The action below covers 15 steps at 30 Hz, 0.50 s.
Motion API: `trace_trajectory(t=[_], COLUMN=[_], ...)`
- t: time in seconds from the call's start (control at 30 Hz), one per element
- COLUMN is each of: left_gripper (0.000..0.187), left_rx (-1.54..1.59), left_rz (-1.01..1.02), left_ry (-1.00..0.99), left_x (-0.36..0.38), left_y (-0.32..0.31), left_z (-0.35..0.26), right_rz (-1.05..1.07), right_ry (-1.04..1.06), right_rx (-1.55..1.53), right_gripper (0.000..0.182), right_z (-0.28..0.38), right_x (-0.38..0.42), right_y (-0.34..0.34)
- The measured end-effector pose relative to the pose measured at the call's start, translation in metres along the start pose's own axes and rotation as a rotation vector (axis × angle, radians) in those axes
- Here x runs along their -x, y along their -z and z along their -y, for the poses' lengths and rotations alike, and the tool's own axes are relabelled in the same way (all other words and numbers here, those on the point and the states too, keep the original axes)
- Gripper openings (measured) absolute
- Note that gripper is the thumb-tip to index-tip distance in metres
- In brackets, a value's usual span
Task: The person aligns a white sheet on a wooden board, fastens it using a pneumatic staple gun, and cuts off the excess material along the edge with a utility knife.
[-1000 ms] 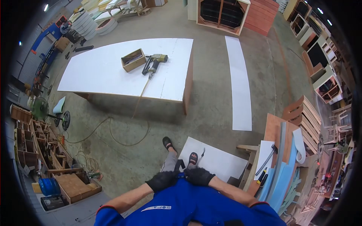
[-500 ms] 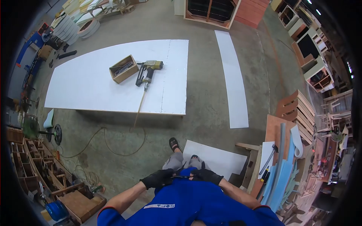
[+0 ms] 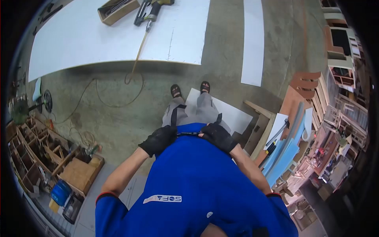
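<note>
At my waist, a black waist strap with a buckle [image 3: 188,134] crosses the front of my blue shirt [image 3: 185,170]. My left hand [image 3: 160,140], in a black glove, is closed on the strap's left part. On the other side my right hand [image 3: 219,137], also gloved with bare fingertips, grips the strap near the buckle. Black bands hang down over my grey trousers [image 3: 181,114] beside each hand. The fingers of my left hand are partly hidden against the shirt.
Ahead stands a white-topped table [image 3: 118,43] carrying a nail gun [image 3: 156,8] and a wooden box [image 3: 117,10]. An air hose [image 3: 141,47] trails to the floor. White sheets [image 3: 252,43] lie on the floor. Wooden racks [image 3: 35,154] stand left; foam strips [image 3: 286,146] lie right.
My view has tilted down toward my body, so the table has shifted up in the picture. Both hands stay at the waist strap, and my feet now show side by side.
</note>
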<state>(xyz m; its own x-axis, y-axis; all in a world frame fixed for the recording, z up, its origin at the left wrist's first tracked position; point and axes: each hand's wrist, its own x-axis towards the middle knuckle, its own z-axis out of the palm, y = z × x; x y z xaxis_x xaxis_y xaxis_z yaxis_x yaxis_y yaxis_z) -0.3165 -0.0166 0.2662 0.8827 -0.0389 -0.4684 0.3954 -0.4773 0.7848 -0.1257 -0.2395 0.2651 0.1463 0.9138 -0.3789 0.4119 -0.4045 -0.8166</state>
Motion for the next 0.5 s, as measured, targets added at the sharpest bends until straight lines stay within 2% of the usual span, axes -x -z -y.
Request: trace_trajectory(t=[0.03, 0.1, 0.13, 0.2, 0.27, 0.33, 0.37, 0.4, 0.43, 0.47, 0.5], left_gripper=[0.035, 0.042, 0.051, 0.049, 0.048, 0.052, 0.052, 0.052, 0.053, 0.056, 0.059], left_rx=[0.009, 0.266, 0.226, 0.202, 0.169, 0.071, 0.064, 0.064, 0.066, 0.094, 0.122], left_rz=[-0.003, 0.104, -0.023, -0.090, -0.162, -0.406, -0.409, -0.330, -0.247, -0.198, -0.150], left_ry=[0.015, 0.179, 0.059, 0.116, 0.168, 0.220, 0.219, 0.293, 0.371, 0.366, 0.361], left_x=[0.007, 0.014, 0.023, 0.033, 0.031, 0.024, 0.014, 0.003, -0.004, -0.010, -0.016], left_y=[0.009, 0.024, 0.016, 0.009, 0.005, -0.006, -0.007, -0.007, -0.008, -0.008, -0.005], left_z=[-0.010, -0.025, -0.022, -0.032, -0.044, -0.050, -0.049, -0.051, -0.053, -0.056, -0.058], right_rz=[-0.027, 0.003, 0.007, 0.019, 0.128, 0.158, 0.176, 0.176, 0.239, 0.302, 0.308], right_ry=[0.141, 0.159, 0.178, 0.209, 0.225, 0.191, 0.149, 0.152, 0.076, 0.000, 0.001], right_rx=[0.016, 0.018, 0.010, 0.004, 0.201, 0.149, 0.105, 0.103, -0.029, -0.161, -0.169], right_gripper=[0.024, 0.019, 0.021, 0.022, 0.025, 0.026, 0.027, 0.027, 0.029, 0.031, 0.031], right_z=[0.001, 0.004, 0.005, 0.005, 0.004, -0.007, -0.013, -0.019, -0.026, -0.034, -0.036], right_x=[0.001, 0.001, 0.005, 0.002, -0.006, -0.006, -0.007, -0.007, -0.007, -0.008, -0.007], right_y=[0.008, 0.026, 0.031, 0.041, 0.050, 0.056, 0.060, 0.065, 0.071, 0.077, 0.078])
